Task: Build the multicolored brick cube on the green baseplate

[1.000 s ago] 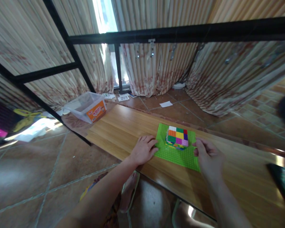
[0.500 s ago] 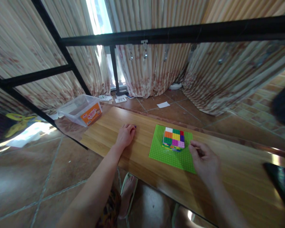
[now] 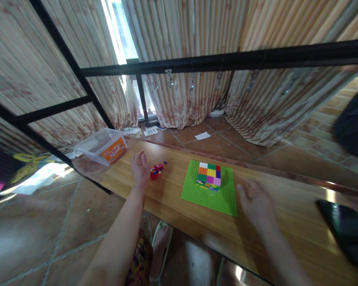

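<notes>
A block of multicoloured toy bricks [image 3: 209, 175] stands on the green baseplate [image 3: 193, 194], with white, orange, green, yellow, red and pink studs on top. My left hand [image 3: 140, 169] is raised above the table, fingers loosely bent and apart, with nothing visible in it. Just right of that hand lies a small heap of mostly red bricks [image 3: 156, 171]. A tiny dark purple brick [image 3: 165, 162] lies beside the heap. My right hand [image 3: 256, 200] hovers by the baseplate's right edge, its fingers slightly curled and apart. Nothing shows between them.
The wooden table [image 3: 179, 216] runs lengthwise before me. A clear plastic bin [image 3: 103, 145] with an orange label stands past its left end. At the right lies a dark, glossy flat object [image 3: 343, 226]. Black metal bars [image 3: 209, 63] cross in front of the curtains.
My left hand has lifted and moved left, uncovering the red brick heap. The right hand's fingers have loosened and it sits slightly farther from the brick block. The view has shifted a little.
</notes>
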Action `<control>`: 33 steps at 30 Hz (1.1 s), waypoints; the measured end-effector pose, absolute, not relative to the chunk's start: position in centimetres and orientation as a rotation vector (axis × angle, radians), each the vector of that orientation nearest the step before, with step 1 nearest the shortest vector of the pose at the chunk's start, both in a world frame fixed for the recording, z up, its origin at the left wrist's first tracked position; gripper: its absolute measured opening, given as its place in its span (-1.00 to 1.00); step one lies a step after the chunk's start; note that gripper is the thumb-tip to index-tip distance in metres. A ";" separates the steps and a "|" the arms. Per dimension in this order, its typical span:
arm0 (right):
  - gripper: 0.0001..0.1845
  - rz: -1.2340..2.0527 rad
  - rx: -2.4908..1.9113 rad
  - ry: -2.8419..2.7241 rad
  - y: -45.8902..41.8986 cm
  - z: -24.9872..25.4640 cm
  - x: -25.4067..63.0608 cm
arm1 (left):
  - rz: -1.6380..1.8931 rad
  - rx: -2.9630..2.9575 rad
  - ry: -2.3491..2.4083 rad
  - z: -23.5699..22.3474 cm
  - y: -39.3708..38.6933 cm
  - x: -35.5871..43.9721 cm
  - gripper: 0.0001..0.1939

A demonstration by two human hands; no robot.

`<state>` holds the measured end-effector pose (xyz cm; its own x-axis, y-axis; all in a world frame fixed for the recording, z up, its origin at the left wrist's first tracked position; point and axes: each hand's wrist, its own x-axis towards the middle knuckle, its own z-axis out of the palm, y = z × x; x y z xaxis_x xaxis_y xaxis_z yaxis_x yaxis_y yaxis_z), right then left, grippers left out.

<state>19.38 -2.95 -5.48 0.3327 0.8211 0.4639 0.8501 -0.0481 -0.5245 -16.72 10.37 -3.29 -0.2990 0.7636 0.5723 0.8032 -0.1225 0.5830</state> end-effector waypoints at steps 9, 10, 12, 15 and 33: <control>-0.53 -0.017 -2.200 -1.766 -4.3 -7.8 17.1 | -0.940 -2.599 -1.897 -5.6 0.8 -4.8 -0.51; -0.52 0.032 -2.231 -1.774 -4.6 -7.4 16.9 | -0.829 -2.614 -1.938 -5.9 0.0 -4.1 -0.50; -0.51 0.097 -2.263 -1.769 -5.3 -6.7 16.7 | -0.703 -2.619 -1.911 -6.2 -1.2 -3.5 -0.54; -0.50 0.111 -2.274 -1.723 -6.9 -6.4 16.2 | -0.647 -2.610 -1.859 -6.5 -2.7 -3.9 -0.54; -0.33 0.028 -2.019 -1.872 -7.0 -1.0 12.4 | -0.623 -2.596 -1.846 -6.4 -7.3 -4.8 -0.55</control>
<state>12.36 -7.02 -1.03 0.1096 0.9638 0.2431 0.9562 -0.0354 -0.2907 -4.82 -7.26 -6.36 0.2812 0.9273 0.2469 0.8873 -0.3492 0.3011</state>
